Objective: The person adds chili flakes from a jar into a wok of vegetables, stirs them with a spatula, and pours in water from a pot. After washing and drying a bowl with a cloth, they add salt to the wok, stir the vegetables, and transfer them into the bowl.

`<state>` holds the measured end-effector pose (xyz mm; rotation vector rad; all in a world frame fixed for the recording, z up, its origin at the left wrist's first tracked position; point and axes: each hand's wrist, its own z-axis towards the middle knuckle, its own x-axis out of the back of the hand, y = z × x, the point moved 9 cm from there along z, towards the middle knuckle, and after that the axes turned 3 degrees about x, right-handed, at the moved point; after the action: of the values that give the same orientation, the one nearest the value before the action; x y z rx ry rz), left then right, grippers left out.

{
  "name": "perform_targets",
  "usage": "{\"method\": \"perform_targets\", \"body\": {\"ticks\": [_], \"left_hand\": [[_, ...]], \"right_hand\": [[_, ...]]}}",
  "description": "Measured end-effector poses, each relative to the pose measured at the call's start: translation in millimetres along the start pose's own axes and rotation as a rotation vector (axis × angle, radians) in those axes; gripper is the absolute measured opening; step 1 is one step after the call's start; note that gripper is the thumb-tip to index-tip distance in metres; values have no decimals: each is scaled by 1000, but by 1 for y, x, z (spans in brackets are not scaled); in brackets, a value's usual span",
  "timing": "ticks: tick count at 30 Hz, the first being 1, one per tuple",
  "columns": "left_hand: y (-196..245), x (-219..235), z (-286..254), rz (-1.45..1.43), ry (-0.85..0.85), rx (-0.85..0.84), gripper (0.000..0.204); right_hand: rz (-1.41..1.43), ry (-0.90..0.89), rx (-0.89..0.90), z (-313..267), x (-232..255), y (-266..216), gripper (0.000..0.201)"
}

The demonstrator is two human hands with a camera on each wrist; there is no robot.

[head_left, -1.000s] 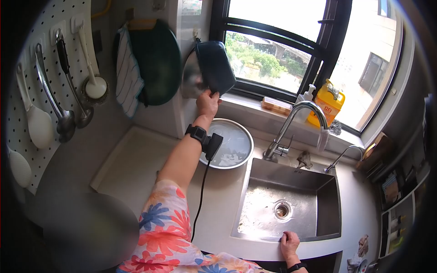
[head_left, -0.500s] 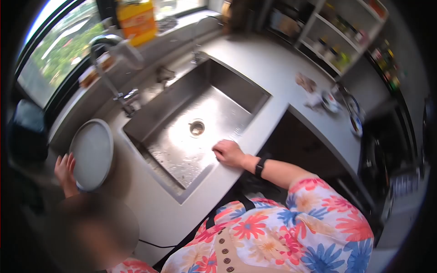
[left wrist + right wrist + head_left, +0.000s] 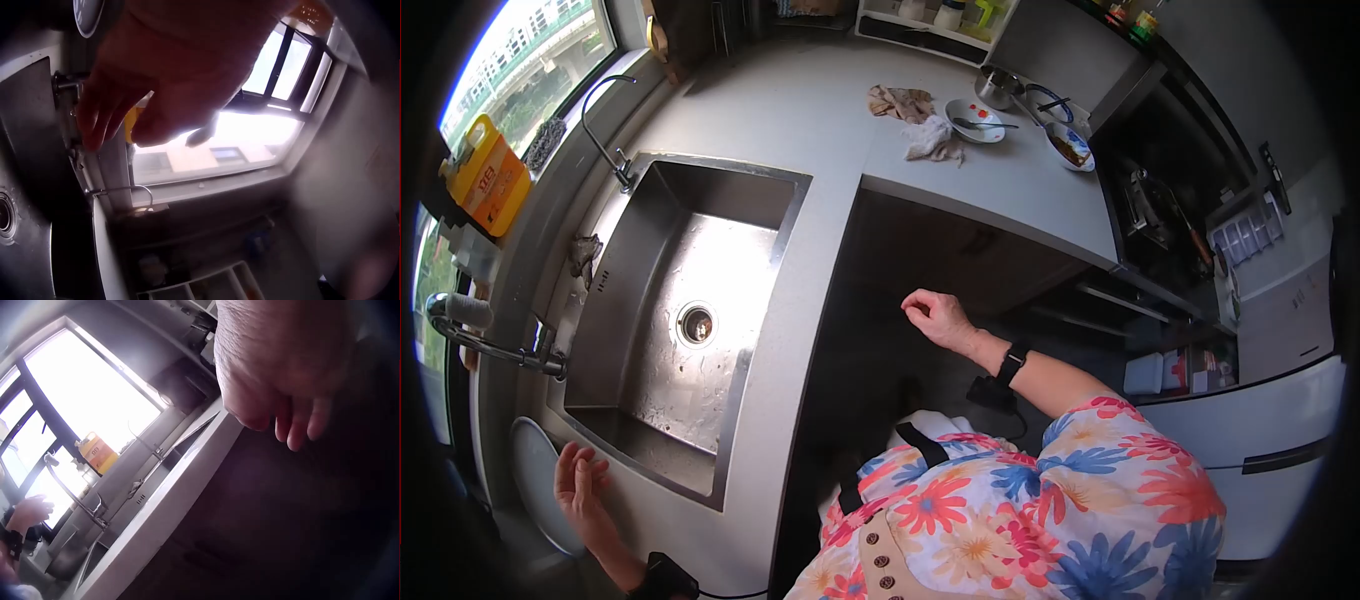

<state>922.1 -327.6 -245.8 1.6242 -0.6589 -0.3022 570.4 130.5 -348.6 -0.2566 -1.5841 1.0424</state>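
Observation:
My left hand [image 3: 583,490], fingers loosely bent and holding nothing, hovers over the counter by the near left corner of the steel sink [image 3: 665,375]. Partly behind it in the head view is a round, pale tray-like thing [image 3: 540,480]. In the left wrist view the left hand [image 3: 181,69] hangs in front of the window, also with nothing in it. Beyond the counter's front edge, my right hand [image 3: 943,322] is in the air over the dark floor space. Its fingers hang loosely curled, and the right wrist view shows the same hand [image 3: 281,375] without any object.
A chrome faucet [image 3: 500,350] and a yellow jug [image 3: 490,185] stand along the window side. On the far counter lie a brown rag [image 3: 900,102], a white cloth [image 3: 933,140], a bowl with a spoon [image 3: 978,122] and a steel pot [image 3: 998,88]. The stove [image 3: 1150,215] is at right.
My left hand has left the dark green basin hanging by the window and come back towards the sink. My right hand has lifted off the sink's front edge. The head view has turned right.

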Motion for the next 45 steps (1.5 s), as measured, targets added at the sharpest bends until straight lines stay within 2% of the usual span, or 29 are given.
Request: {"method": "perform_targets", "body": {"ticks": [1, 5, 7, 8, 10, 11, 13, 20, 22, 24, 25, 26, 27, 30, 32, 34, 39, 42, 43, 45], "left_hand": [[17, -21, -3, -3, 2, -4, 30], [156, -143, -45, 279, -60, -602, 31], [219, -207, -90, 460, -2, -994, 31], [242, -236, -96, 447, -19, -982, 31], [297, -311, -159, 498, -314, -1573, 39], [311, -327, -200, 506, -453, -1869, 44], [329, -360, -222, 1277, -742, -1652, 83], [360, -444, -215, 923, -674, -1730, 74], [386, -467, -205, 900, -577, -1839, 71], [398, -473, -190, 890, -457, -1874, 68], [404, -477, -187, 893, -407, -1888, 66], [407, -483, -184, 893, -382, -1886, 64], [409, -491, -180, 893, -400, -1874, 63], [403, -520, -168, 790, -480, -1803, 58], [400, -534, -157, 707, -501, -1757, 55], [394, -550, -139, 646, -503, -1699, 52], [364, -593, -121, 492, -592, -1553, 45], [349, -614, -125, 407, -620, -1488, 41], [346, -622, -129, 384, -638, -1468, 39], [343, -639, -140, 326, -652, -1463, 37]], "right_hand": [[4, -4, -24, -4, 12, 16, 13], [-30, 9, -31, -11, 65, 67, 12], [-45, 50, -17, -18, 95, 86, 11], [-43, 77, -22, -23, 112, 96, 10], [-67, 113, -23, -35, 139, 123, 10], [-75, 149, -2, -41, 156, 133, 10], [-105, 161, -85, -57, 182, 162, 9], [-106, 308, -359, -136, 237, 238, 10], [-79, 390, -359, -128, 244, 247, 10], [26, 425, -442, -123, 253, 264, 8], [-24, 451, -417, -113, 264, 263, 6], [40, 490, -400, -108, 271, 278, 6], [154, 533, -405, -95, 283, 270, 5], [84, 573, -379, -69, 312, 261, 7], [93, 560, -428, -68, 310, 262, 8], [243, 478, -485, -54, 296, 275, 9], [325, 397, -603, -66, 260, 298, 10], [272, 376, -607, -73, 267, 306, 10], [329, 403, -658, -80, 273, 309, 10], [326, 492, -651, -98, 293, 321, 9]]}}
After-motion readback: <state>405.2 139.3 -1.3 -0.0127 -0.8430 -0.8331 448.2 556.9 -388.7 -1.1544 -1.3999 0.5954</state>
